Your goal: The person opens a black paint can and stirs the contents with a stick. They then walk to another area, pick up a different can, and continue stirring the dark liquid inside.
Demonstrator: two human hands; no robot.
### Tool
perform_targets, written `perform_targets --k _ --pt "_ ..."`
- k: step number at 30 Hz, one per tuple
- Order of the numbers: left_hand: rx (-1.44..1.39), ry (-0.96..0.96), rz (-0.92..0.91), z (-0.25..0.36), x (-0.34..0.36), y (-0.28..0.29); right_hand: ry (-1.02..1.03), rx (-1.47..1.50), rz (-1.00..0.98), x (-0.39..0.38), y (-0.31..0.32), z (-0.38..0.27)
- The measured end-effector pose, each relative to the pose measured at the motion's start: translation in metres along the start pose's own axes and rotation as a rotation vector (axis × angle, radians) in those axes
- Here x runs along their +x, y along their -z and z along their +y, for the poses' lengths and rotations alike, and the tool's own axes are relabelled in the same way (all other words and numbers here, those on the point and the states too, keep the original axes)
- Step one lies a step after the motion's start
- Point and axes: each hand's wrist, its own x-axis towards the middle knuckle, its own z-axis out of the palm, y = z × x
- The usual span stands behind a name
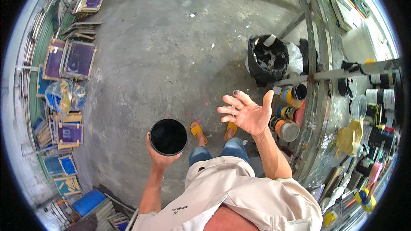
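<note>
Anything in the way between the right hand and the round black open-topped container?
Nothing visible stands between the right hand and the round black container in the left hand; only grey floor and a yellow sandal show below.

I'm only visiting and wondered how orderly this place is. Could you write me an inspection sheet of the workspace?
Surface: grey floor, scuffed and stained, with pink flecks near the yellow sandals.
Job's things: one round black tub; its inside is dark, so I can't tell what it holds.
Clutter: black rubbish bag filled with waste; jars on the floor side of the bench.
Hands: left hand holds the tub; right hand is open, palm up, one fingertip dark.
Cables: nothing seen.
Surroundings: frames stacked along the left; crowded bench at right.
</note>
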Motion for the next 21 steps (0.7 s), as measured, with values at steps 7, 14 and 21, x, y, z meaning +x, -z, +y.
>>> perform_targets --k 7,14,21 --pt "0.308 0.411 0.325 0.064 -0.063 0.019 -0.356 -0.983 0.249 0.028 0.021 0.011" --pt "0.011 0.774 0.749 0.066 -0.120 0.047 -0.872 -1.642 0.293 0.067 0.051 0.086" --pt "-0.147 0.601 0.736 -0.009 -0.136 0.084 -0.855 -1.608 -0.262 0.126 -0.021 0.268"
